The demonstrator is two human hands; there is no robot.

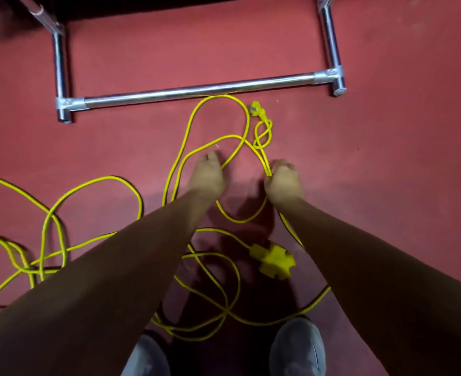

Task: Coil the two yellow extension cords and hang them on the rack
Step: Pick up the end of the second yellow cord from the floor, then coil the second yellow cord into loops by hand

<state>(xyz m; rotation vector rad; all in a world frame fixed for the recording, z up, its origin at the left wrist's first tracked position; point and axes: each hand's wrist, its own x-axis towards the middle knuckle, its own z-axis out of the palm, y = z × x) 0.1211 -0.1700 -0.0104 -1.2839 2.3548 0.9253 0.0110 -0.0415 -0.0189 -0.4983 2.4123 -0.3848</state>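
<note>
Right hand (283, 183) fisted round a few strands of the near yellow cord (240, 221), a short way down from its plug (257, 109). Left hand (207, 177) just beside it, fingertips at a crossing strand; grip or touch, cannot tell. Loops run away from both hands toward the rack's floor bar (196, 93); slack trails back past the socket block (274, 260). Second cord (110, 177) sprawls toward the floor's left edge, nearer the left hand. Coiling barely begun, I judge

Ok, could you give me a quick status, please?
Right hand grips cord strands. Left hand at a loop, grip unclear. Both cords uncoiled, tangled on floor.
</note>
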